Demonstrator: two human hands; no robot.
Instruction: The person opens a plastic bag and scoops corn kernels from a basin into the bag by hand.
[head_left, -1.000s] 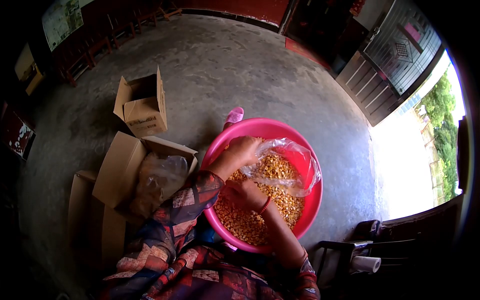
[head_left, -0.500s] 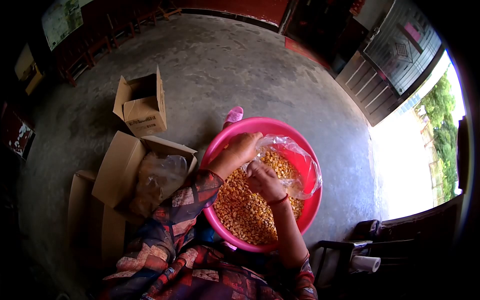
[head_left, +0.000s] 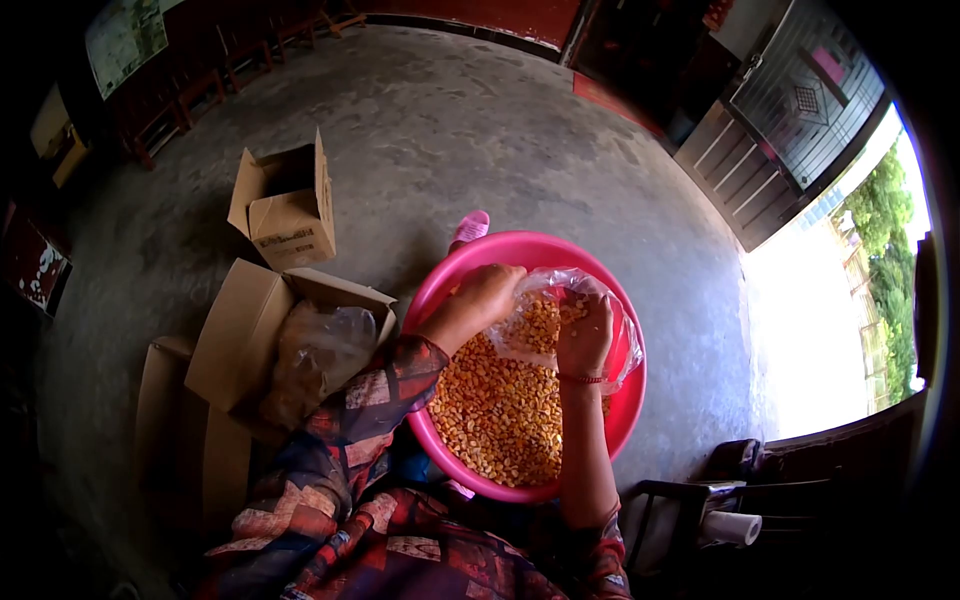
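Note:
A pink basin (head_left: 622,425) holds a deep layer of yellow corn kernels (head_left: 495,415). My left hand (head_left: 490,295) is closed on the rim of a clear plastic bag (head_left: 632,350), keeping it spread inside the basin. Over the bag's mouth, my right hand (head_left: 586,338) is curled with its fingers pointing away from me. Kernels show beside its fingertips, though the palm is hidden. More kernels are visible through the bag's thin film.
To the left, an open cardboard box (head_left: 235,335) contains a clear plastic bundle (head_left: 325,350). Another open carton (head_left: 293,235) stands farther off on the concrete floor (head_left: 430,130). A pink shoe (head_left: 470,227) touches the basin's far side. A paper roll (head_left: 732,528) lies at lower right.
My right hand has moved up and right, from low over the kernels to the bag's mouth. The bag's near side now hangs wider, with kernels showing in it. My left hand stays put.

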